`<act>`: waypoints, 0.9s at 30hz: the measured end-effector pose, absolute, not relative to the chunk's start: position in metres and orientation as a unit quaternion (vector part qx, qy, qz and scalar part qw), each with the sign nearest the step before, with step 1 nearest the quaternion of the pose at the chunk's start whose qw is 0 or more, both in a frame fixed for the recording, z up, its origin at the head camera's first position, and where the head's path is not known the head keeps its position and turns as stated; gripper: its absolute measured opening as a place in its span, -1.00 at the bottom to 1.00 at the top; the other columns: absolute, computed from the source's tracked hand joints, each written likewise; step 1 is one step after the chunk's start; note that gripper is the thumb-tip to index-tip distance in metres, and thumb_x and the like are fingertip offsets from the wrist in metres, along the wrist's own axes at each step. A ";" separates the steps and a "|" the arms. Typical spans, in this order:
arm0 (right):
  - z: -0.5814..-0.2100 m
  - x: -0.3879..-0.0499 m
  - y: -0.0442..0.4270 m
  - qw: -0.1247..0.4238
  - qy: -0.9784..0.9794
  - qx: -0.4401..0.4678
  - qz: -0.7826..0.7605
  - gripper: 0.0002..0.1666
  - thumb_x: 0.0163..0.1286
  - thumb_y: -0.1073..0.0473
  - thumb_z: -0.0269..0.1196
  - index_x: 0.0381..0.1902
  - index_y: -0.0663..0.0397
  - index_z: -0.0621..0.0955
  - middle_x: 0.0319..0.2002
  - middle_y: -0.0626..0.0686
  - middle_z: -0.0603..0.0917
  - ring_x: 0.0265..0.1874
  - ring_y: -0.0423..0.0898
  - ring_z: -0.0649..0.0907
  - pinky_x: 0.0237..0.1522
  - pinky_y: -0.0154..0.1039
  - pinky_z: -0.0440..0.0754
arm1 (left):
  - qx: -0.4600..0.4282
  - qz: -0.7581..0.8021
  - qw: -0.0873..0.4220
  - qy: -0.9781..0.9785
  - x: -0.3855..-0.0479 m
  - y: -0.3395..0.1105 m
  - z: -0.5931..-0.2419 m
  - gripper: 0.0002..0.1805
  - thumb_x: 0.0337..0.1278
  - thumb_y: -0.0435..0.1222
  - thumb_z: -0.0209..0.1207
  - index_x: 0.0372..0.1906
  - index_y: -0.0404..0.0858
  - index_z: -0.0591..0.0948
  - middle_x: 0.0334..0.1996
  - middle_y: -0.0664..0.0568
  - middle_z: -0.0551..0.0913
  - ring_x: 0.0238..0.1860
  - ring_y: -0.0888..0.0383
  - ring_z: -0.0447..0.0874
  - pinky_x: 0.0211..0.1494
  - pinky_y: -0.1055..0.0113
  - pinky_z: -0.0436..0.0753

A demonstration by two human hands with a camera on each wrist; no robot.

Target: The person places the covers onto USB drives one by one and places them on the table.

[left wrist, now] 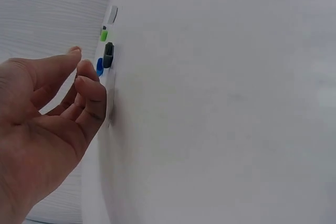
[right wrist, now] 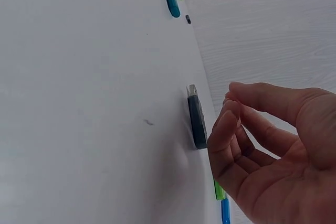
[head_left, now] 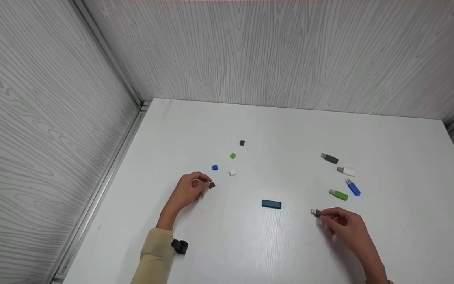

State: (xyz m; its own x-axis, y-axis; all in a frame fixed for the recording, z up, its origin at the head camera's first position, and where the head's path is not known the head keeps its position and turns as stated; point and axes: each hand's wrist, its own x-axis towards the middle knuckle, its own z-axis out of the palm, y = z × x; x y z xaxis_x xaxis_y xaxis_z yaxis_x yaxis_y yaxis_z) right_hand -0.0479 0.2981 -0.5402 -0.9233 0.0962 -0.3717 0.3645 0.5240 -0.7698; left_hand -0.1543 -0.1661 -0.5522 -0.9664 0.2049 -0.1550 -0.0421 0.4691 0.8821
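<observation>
Over the left part of the white table, my left hand point(head_left: 187, 192) has its thumb and fingers loosely bent beside a dark cap point(left wrist: 108, 55). The left wrist view shows a gap between the cap and the fingertips. On the other side, my right hand point(head_left: 347, 227) hovers with bent fingers by a dark USB stick point(right wrist: 197, 120), whose metal plug is bare and points away from the palm. In the right wrist view that stick lies on the table, apart from the thumb and fingertips. Between the hands lies a teal USB stick point(head_left: 271, 204), its plug not visible.
Beyond the left hand lie a blue cap point(head_left: 214, 167), a white cap point(head_left: 232, 172), a green cap point(head_left: 233, 155) and another dark cap point(head_left: 242, 142). At right are uncapped sticks: dark grey point(head_left: 330, 158), white point(head_left: 346, 171), blue point(head_left: 353, 187) and green point(head_left: 339, 195). Wood-patterned panels point(head_left: 274, 55) border the table.
</observation>
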 end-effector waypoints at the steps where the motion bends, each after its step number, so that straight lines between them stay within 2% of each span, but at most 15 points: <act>1: -0.540 -0.047 0.299 0.143 0.861 0.136 -0.469 -0.65 0.47 0.13 0.36 0.14 0.12 0.74 -0.20 0.04 0.78 -0.37 -0.17 0.65 -0.34 -0.35 0.62 | 0.047 0.511 0.122 0.850 -0.155 -0.166 -0.553 -0.83 0.51 -0.31 0.22 0.05 -0.18 0.73 -0.28 -0.09 0.71 -0.47 0.17 0.53 -0.42 0.41 0.53; 5: -0.540 -0.045 0.306 0.144 0.861 0.142 -0.466 -0.62 0.48 0.10 0.37 0.17 0.13 0.72 -0.21 0.03 0.75 -0.35 -0.16 0.64 -0.34 -0.34 0.61 | 0.048 0.501 0.123 0.856 -0.156 -0.165 -0.552 -0.82 0.51 -0.34 0.20 0.06 -0.19 0.72 -0.29 -0.06 0.68 -0.50 0.18 0.53 -0.44 0.40 0.55; 12: -0.544 -0.043 0.316 0.147 0.857 0.161 -0.468 -0.55 0.46 0.06 0.39 0.20 0.17 0.70 -0.27 0.01 0.73 -0.39 -0.16 0.62 -0.39 -0.32 0.57 | 0.070 0.497 0.132 0.855 -0.161 -0.166 -0.551 -0.79 0.48 -0.44 0.17 0.04 -0.27 0.73 -0.41 -0.17 0.67 -0.56 0.17 0.50 -0.50 0.41 0.52; 18: -0.548 -0.045 0.324 0.160 0.853 0.176 -0.465 -0.50 0.47 0.02 0.38 0.25 0.17 0.68 -0.24 -0.06 0.74 -0.35 -0.18 0.62 -0.35 -0.33 0.58 | 0.083 0.479 0.146 0.862 -0.168 -0.173 -0.549 -0.77 0.43 -0.43 0.22 0.05 -0.24 0.75 -0.16 -0.17 0.74 -0.55 0.18 0.53 -0.48 0.40 0.53; 21: -0.549 -0.045 0.326 0.164 0.849 0.181 -0.469 -0.47 0.46 0.02 0.40 0.27 0.17 0.67 -0.22 -0.07 0.76 -0.33 -0.19 0.62 -0.32 -0.35 0.60 | 0.082 0.474 0.161 0.862 -0.171 -0.175 -0.547 -0.78 0.40 -0.43 0.25 0.04 -0.24 0.76 -0.13 -0.16 0.72 -0.54 0.17 0.53 -0.47 0.38 0.52; 24: -0.550 -0.045 0.328 0.166 0.847 0.182 -0.470 -0.45 0.44 0.02 0.41 0.28 0.17 0.66 -0.21 -0.07 0.76 -0.33 -0.19 0.62 -0.32 -0.35 0.60 | 0.078 0.458 0.167 0.870 -0.172 -0.175 -0.547 -0.78 0.37 -0.43 0.28 0.02 -0.21 0.77 -0.12 -0.11 0.72 -0.43 0.16 0.55 -0.36 0.36 0.55; 27: -0.550 -0.044 0.329 0.169 0.851 0.184 -0.463 -0.45 0.43 0.04 0.41 0.29 0.16 0.65 -0.22 -0.07 0.73 -0.32 -0.18 0.61 -0.32 -0.35 0.59 | 0.081 0.435 0.161 0.882 -0.174 -0.173 -0.546 -0.78 0.34 -0.42 0.30 0.01 -0.16 0.79 -0.10 -0.06 0.75 -0.24 0.13 0.60 -0.13 0.27 0.61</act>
State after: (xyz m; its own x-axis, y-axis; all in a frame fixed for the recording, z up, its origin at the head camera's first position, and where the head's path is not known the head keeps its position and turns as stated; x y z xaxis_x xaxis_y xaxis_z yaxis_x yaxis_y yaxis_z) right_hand -0.0444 0.3288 -0.5501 -0.8748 0.1572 -0.4583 0.4702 0.5039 -0.7246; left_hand -0.1741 -0.1729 -0.5464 -0.9349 0.2834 -0.2139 0.0032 0.6091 0.7931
